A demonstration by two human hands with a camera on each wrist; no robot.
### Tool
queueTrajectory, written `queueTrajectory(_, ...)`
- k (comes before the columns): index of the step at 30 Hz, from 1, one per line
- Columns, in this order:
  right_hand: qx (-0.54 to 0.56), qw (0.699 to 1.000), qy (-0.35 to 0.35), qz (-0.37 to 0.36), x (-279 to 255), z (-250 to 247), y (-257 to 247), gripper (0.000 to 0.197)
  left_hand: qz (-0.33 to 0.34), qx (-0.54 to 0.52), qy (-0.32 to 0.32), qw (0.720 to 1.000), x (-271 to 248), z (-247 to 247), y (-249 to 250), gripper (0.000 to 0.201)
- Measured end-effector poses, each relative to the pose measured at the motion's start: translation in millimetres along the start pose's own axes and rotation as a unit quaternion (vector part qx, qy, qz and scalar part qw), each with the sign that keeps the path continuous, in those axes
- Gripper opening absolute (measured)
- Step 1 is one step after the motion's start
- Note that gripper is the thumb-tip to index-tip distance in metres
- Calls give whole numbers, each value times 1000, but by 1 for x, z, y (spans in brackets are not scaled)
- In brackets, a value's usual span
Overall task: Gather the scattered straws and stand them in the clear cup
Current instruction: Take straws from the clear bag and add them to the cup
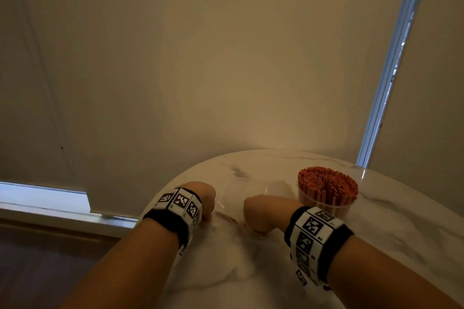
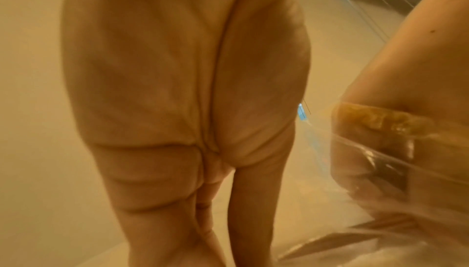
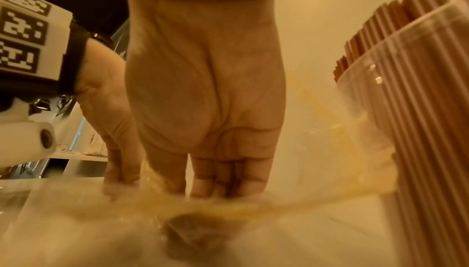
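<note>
A clear cup (image 1: 335,206) packed with upright orange straws (image 1: 326,182) stands on the marble table (image 1: 251,271), just right of my right hand (image 1: 258,216). My left hand (image 1: 204,202) is a hand's width to its left. Both hands point down, fingers curled onto a crumpled clear plastic wrapper (image 1: 233,198) lying between them. A faint reddish streak, maybe straws, shows under the wrapper. In the right wrist view my right hand (image 3: 203,91) dips its fingers into the wrapper (image 3: 101,221), my left hand (image 3: 114,121) pinches it, and the cup (image 3: 406,121) rises at the right.
The round table's edge (image 1: 155,211) curves close by my left wrist, with dark floor below. A plain wall stands behind the table, and a bright window strip (image 1: 391,70) runs up at the right. Bare marble lies nearer to me.
</note>
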State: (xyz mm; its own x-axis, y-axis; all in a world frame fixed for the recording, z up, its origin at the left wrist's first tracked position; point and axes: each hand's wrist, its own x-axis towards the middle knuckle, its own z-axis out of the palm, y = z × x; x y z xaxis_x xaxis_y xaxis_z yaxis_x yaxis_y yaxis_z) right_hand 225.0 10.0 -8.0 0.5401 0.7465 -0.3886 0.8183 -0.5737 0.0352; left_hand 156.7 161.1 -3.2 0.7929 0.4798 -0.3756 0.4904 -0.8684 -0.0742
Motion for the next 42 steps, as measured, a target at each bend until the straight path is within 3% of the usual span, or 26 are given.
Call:
queueTrajectory(3,-13,1000,6,13,-7,-5,-1,10,-3,29,8,1000,-5,3,0,31)
queueTrajectory(4,-8,1000,22,15,-11,-8,0,20,-6,30,12,999,-5,4,0,32)
queueTrajectory(6,7,997,69,20,-21,-18,7,31,-8,31,18,999,-6,5,0,33)
queueTrajectory(11,76,976,201,36,-60,-48,26,22,-20,25,15,999,-4,1,4,40)
queueTrajectory(15,188,928,313,70,-105,-70,59,13,-29,16,-2,999,2,-3,0,32)
queueTrajectory(18,207,888,400,92,-134,-78,94,12,-42,-93,-3,995,10,-6,-5,36)
queueTrajectory(22,169,874,430,150,-151,-82,134,10,-19,-141,117,983,10,-24,13,38)
queueTrajectory(24,151,878,423,164,-153,-83,146,10,52,-229,191,953,9,-33,33,34)
queueTrajectory(26,131,888,409,163,-151,-84,153,10,139,-330,217,908,5,-39,60,48)
queueTrajectory(30,127,920,348,131,-140,-80,157,10,280,-419,111,856,-5,-40,118,113)
queueTrajectory(33,228,904,354,72,-128,-70,159,11,322,-411,54,851,-1,-32,149,132)
queueTrajectory(38,282,849,446,25,-106,-55,166,17,322,-408,57,853,9,-27,165,131)
queueTrajectory(42,318,816,483,2,-101,-54,168,3,331,-426,37,841,9,-29,165,126)
